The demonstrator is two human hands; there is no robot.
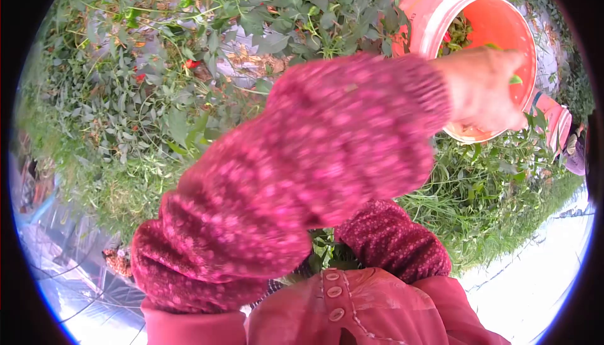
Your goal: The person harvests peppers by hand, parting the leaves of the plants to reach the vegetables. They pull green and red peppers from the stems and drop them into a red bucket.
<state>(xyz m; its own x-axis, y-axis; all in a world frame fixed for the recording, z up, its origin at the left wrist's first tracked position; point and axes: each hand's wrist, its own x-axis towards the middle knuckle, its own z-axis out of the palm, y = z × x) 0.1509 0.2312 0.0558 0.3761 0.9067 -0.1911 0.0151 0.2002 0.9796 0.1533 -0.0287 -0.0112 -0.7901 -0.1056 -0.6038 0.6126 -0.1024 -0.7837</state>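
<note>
My left arm, in a dark red floral sleeve, reaches across to the upper right. My left hand (483, 93) is over the mouth of a tipped orange-red bucket (428, 15) with a pale rim. Motion smears its fingers, and small green bits (515, 80) show beside them. Inside the bucket lies some red and green produce (457, 33), too small to name surely. My right sleeve (396, 241) bends inward beneath the left arm. That arm hides my right hand.
Leafy plants (270, 15) with small red fruits (191, 64) fill the upper left. Grass (484, 200) grows below the bucket. At the far right are another pinkish-red container (556, 122) and a purple item (575, 158). Bright pale sheeting (535, 282) covers the lower right.
</note>
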